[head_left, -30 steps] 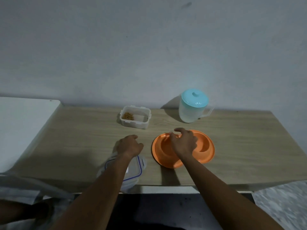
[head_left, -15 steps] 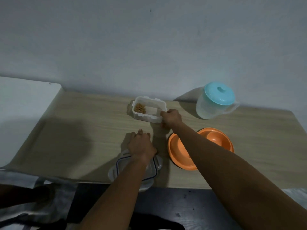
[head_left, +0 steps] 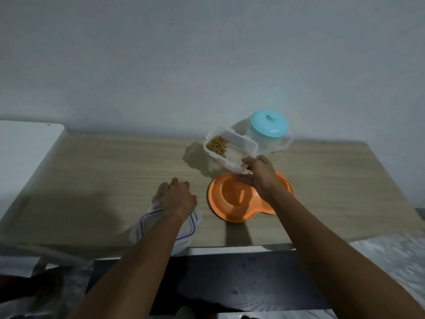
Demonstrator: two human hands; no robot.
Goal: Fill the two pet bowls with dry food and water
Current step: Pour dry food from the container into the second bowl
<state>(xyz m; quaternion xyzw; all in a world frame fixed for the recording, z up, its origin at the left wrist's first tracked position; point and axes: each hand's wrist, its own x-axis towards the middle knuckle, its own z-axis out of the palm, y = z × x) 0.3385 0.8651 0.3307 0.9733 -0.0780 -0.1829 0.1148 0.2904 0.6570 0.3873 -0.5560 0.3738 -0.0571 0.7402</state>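
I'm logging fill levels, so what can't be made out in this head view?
- Head view: right basin of the orange double bowl, covered by the right hand and forearm.
- Water level in the jug: the food container hides part of its cloudy body.
- Middle of the lid, under the left hand and forearm.

A: Any lettering, labels, numbers?
B: None legible. Food container, jug, orange double bowl: plain surfaces.
A: The lid on the worktop?
B: Blue line only; no readable mark.
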